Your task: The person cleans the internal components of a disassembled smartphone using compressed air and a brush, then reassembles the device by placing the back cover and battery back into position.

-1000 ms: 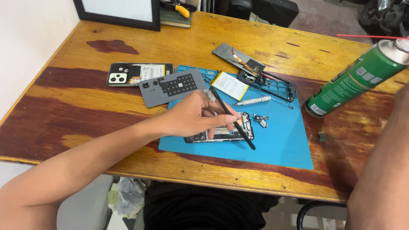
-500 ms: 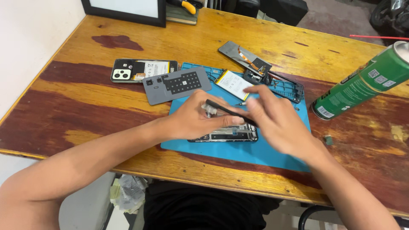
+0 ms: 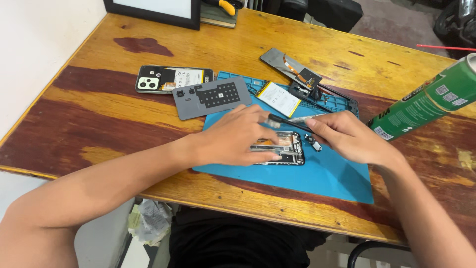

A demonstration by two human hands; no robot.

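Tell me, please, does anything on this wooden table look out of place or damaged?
The table has dark red patches where its finish looks worn or stained. A green spray can lies tilted at the right edge. The opened phone under both hands sits on the blue mat, its parts spread about.

The opened phone frame (image 3: 282, 149) lies on the mat (image 3: 327, 173), under the left hand (image 3: 238, 139) and just left of the right hand (image 3: 347, 139). Behind the left hand lies a flat panel (image 3: 210, 97), and behind that a back cover (image 3: 173, 79). A battery (image 3: 278, 98) lies behind both hands, and a spray can (image 3: 426, 99) lies right of the right hand.
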